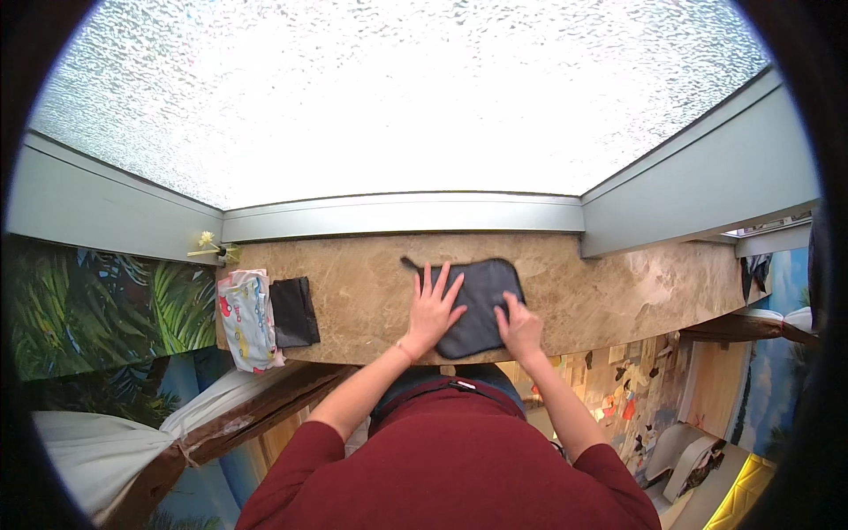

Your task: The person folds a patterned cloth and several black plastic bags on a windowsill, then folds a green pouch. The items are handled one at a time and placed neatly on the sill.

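A flat black square pad or pouch (482,301) with rounded corners lies on the marble-patterned sill in front of me. A short dark loop (409,264) sticks out at its upper left corner. My left hand (434,306) rests palm down on its left part, fingers spread. Over the right edge is my right hand (521,329), its index finger and thumb apart and the other fingers curled. Whether those fingertips pinch any of the material is too blurred to tell.
On the left end of the stone sill (364,305) lie a folded printed cloth (246,321) and a folded black cloth or bag (293,313). A small flower ornament (211,244) stands behind them. Beyond the sill rises a bright textured window (397,119) with grey frames.
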